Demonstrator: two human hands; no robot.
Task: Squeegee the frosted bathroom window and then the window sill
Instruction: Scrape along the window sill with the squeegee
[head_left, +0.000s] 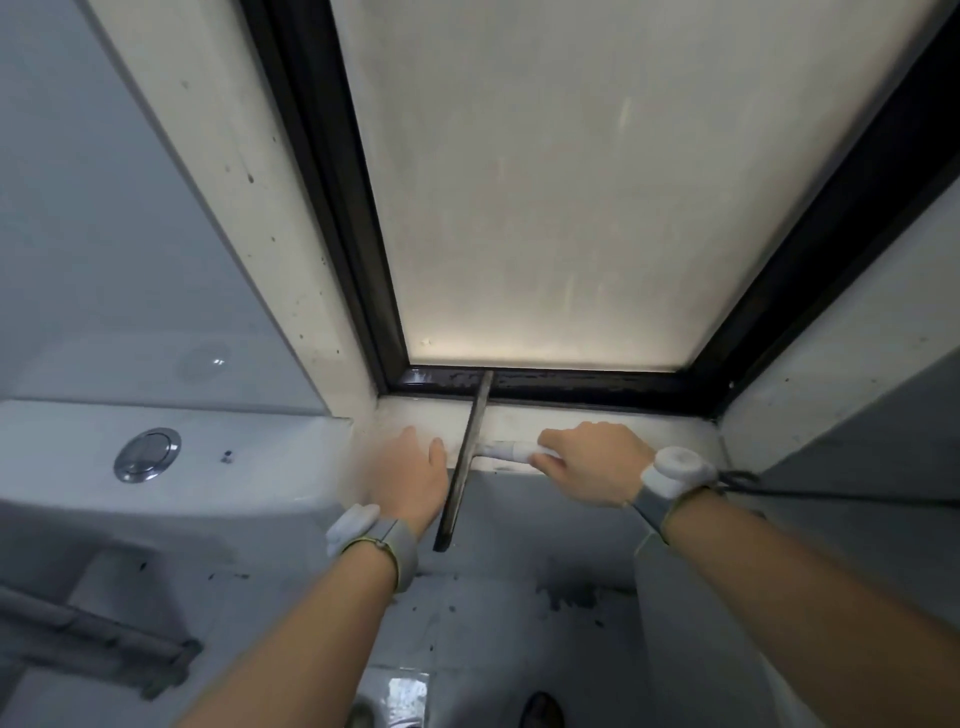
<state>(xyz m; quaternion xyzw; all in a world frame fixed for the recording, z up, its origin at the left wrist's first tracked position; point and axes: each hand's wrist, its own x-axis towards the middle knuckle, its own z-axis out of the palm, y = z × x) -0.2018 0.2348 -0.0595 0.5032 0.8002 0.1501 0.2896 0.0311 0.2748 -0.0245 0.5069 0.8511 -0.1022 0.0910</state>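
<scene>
The frosted window pane (561, 197) fills the upper middle, set in a black frame (571, 384). Below it runs the pale window sill (649, 431). A squeegee (467, 457) lies across the sill, its long dark blade running from the frame's bottom bar out past the sill's front edge. Its white handle points right. My right hand (587, 467) is closed around that handle. My left hand (415, 473) rests flat on the sill just left of the blade, fingers slightly apart, holding nothing.
A toilet cistern with a chrome flush button (148, 454) sits to the left, level with the sill. White reveal walls (249, 218) flank the window. A dark cord (831, 493) trails from my right wrist. The speckled floor (493, 623) lies below.
</scene>
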